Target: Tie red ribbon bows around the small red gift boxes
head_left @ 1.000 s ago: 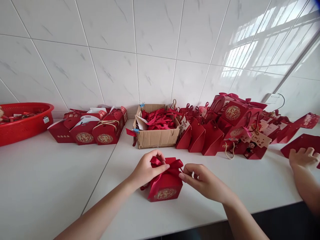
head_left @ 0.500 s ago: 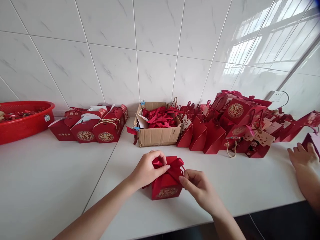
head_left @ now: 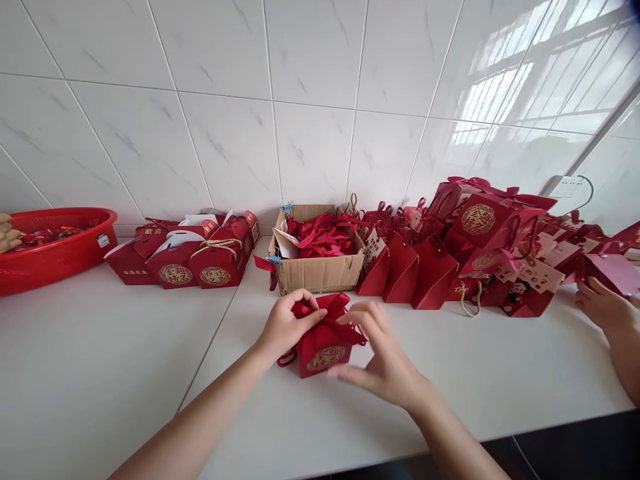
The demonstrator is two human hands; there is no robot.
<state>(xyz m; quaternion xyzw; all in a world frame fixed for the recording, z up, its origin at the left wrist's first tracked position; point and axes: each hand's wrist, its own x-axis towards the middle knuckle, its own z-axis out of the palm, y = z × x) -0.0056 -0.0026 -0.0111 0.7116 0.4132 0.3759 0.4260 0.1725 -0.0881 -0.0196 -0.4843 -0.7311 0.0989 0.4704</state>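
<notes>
Bare left grip (head_left: 287, 328), bare right grip (head_left: 387, 365) with blurred fingers (head_left: 369, 324), narrow wrists (head_left: 261, 359), bare forearms (head_left: 200, 412) widening beyond

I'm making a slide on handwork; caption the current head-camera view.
Left hand pinching a glossy red ribbon bow on a small red cardboard box, right hand open beside it.

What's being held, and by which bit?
The left grip pinches the ribbon bow by its left side, atop the red box; the right grip is open, apparently holding nothing.
</notes>
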